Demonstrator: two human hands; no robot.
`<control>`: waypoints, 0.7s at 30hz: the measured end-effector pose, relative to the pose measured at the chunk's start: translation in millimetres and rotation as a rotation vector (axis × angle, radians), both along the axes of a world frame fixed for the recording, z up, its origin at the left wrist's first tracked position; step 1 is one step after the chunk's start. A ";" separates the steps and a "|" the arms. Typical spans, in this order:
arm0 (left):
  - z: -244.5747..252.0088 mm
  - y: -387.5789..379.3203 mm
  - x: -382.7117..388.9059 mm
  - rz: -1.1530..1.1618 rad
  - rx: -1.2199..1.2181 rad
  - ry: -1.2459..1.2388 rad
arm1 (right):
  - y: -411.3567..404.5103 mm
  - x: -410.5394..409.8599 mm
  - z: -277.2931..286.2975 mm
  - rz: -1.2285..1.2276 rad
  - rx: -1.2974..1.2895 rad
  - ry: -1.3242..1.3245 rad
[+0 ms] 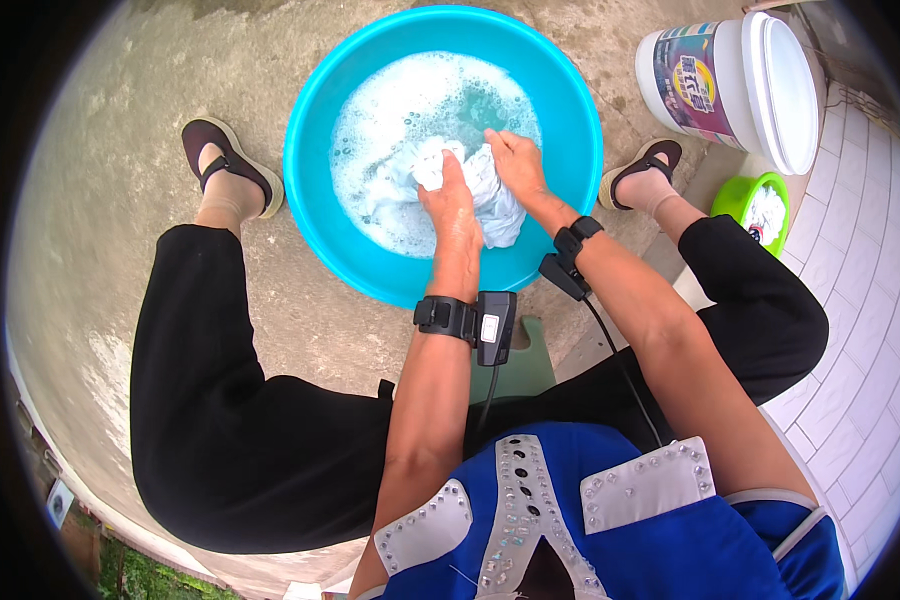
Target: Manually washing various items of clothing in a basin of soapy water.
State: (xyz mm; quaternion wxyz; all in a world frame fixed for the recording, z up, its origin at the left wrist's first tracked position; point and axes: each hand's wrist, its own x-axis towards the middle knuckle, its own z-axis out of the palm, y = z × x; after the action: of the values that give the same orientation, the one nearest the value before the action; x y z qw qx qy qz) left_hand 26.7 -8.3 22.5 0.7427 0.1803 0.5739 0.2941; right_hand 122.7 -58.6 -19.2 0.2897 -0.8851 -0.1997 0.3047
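Observation:
A wide blue plastic basin (311,161) stands on the ground between my feet, holding water with thick white suds (397,90). Both of my hands are over it, gripping a wet white cloth (501,217) that lies partly in the foam. My left hand (450,199) is closed on a bunched part of the cloth, thumb pointing up. On the cloth's right side, my right hand (519,161) has its fingers curled around an edge. The fingers' undersides are hidden. Each wrist wears a black strap with a small cabled device.
At the upper right a white plastic bucket (727,90) with a printed label lies tilted in view. Below it is a small green basin (720,196) holding white cloth. A green stool (536,367) is under me. White tiles (855,300) cover the right side.

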 end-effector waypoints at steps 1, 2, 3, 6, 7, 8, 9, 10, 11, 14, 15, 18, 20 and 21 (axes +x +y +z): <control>3.7 10.9 -7.5 0.005 -0.005 0.009 | -0.4 4.9 -3.5 -0.025 -0.015 0.041; 8.0 20.6 -14.6 -0.122 -0.052 0.017 | -0.8 10.4 -7.1 -0.051 -0.031 0.082; 13.2 27.6 -10.6 -0.257 -0.088 0.003 | -5.4 25.7 -16.4 -0.054 -0.029 0.068; 0.4 21.6 -5.7 -0.179 -0.109 0.033 | -17.6 33.5 -33.4 -0.015 -0.220 -0.163; -5.6 20.0 -15.1 -0.064 -0.163 0.084 | -12.8 10.0 -29.3 -0.004 -0.221 -0.146; -11.2 18.7 -21.9 -0.018 -0.168 0.057 | -8.9 -9.4 -24.2 0.187 -0.246 -0.110; -16.2 16.4 -24.5 -0.017 -0.171 0.059 | -10.2 -18.2 -23.1 0.373 -0.271 -0.080; -21.2 14.0 -26.8 -0.024 -0.196 0.040 | -9.6 -19.9 -17.2 0.555 -0.249 0.030; -26.0 11.7 -29.0 -0.030 -0.221 0.021 | -9.8 -16.0 -21.2 0.557 -0.250 0.033; -31.9 6.6 -30.0 0.014 -0.248 0.052 | -2.0 -12.6 -16.6 0.266 -0.166 -0.101; -35.0 5.0 -28.1 0.012 -0.245 0.045 | -1.4 -19.0 -15.7 0.265 -0.163 -0.108; -42.3 -4.0 -17.7 -0.030 -0.231 0.165 | -4.6 -18.8 -15.7 0.234 0.198 0.159; -41.7 -3.6 -13.3 -0.046 -0.284 0.070 | -10.1 -17.2 -1.9 0.257 0.271 0.287; -38.6 -0.1 -18.4 -0.051 -0.336 -0.007 | -5.4 -26.7 14.8 0.284 0.346 0.435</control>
State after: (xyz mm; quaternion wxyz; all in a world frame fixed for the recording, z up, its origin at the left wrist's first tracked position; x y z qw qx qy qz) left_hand 8.3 -8.4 -16.1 0.7716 0.0668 0.6077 0.1757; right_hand 96.0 -64.0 -4.4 0.4268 -0.6998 -0.3035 0.4859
